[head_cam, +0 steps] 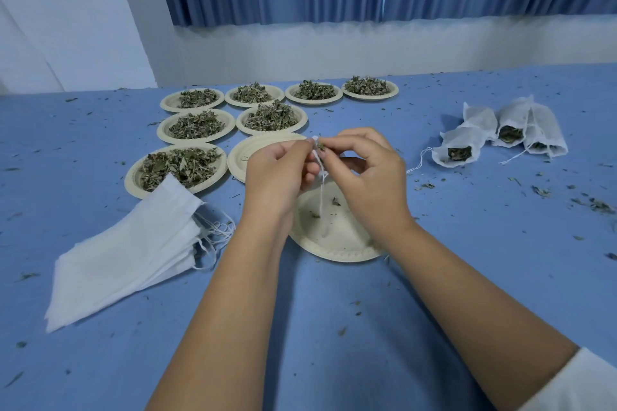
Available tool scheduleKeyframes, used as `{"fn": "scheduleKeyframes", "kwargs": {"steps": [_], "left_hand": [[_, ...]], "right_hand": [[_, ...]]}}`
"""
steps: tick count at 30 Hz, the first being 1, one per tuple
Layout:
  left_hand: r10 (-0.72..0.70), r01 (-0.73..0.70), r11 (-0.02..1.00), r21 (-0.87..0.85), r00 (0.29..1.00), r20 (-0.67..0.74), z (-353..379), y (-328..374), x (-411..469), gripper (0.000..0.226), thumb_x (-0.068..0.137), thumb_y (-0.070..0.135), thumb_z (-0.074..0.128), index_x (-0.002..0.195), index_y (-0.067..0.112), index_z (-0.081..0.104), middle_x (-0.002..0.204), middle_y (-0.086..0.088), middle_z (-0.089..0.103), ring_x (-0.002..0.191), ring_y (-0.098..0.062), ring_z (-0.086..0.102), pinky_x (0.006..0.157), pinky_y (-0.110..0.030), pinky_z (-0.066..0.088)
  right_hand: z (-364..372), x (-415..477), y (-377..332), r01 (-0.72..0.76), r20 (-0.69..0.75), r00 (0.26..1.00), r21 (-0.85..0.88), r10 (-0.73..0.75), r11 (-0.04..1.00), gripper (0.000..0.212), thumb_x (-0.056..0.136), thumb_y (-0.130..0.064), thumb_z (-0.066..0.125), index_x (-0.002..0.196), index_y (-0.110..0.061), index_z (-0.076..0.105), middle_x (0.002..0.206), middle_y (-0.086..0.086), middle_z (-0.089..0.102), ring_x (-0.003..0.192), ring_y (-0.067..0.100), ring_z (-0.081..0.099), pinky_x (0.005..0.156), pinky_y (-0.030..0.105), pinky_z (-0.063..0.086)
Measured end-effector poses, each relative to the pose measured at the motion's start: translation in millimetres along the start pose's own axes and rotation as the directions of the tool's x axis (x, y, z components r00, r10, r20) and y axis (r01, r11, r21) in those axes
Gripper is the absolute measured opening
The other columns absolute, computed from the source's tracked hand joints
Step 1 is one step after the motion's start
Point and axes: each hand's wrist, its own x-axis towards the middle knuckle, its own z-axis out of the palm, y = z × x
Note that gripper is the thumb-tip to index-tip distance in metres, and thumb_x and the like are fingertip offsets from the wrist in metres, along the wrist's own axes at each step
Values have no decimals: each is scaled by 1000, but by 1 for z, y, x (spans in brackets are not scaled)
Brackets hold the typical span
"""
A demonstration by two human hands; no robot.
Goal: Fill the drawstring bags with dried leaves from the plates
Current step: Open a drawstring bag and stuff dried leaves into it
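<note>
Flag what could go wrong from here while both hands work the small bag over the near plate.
1. The left hand and right hand pinch the bag with a leaf poking from its top; bits may fall outside the near plate.
2. The filled bags lie on their sides with leaves showing at their mouths, so they may spill.
3. The stack of empty bags overlaps a full plate; pulling one could drag leaves off.

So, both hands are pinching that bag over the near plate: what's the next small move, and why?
Probably pull the drawstring taut to close the bag: the left hand and right hand pinch its top, leaf bits show at its mouth, and the plate beneath is almost bare. Most of the bag is hidden.
</note>
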Motion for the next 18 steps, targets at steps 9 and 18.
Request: {"fn": "scheduleKeyframes", "kwargs": {"steps": [9,18], "left_hand": [[-1,-3,997,74,999,53,-1,-1,0,17,90,7,60,75,4,68,47,4,52,40,-5,45,43,-14,40],[-25,14,989,147,997,76,-1,-4,1,31,89,9,62,58,14,64,47,3,52,38,-5,44,42,-15,40]], "right_hand": [[-10,7,7,-46,202,976,-198,87,979,11,81,-1,73,84,-11,77,83,-1,69,74,6,63,69,14,50],[-16,10,1,-215,280,925,-169,256,962,30,78,2,70,80,-27,72,75,-4,73,68,4,66,63,19,55]]}}
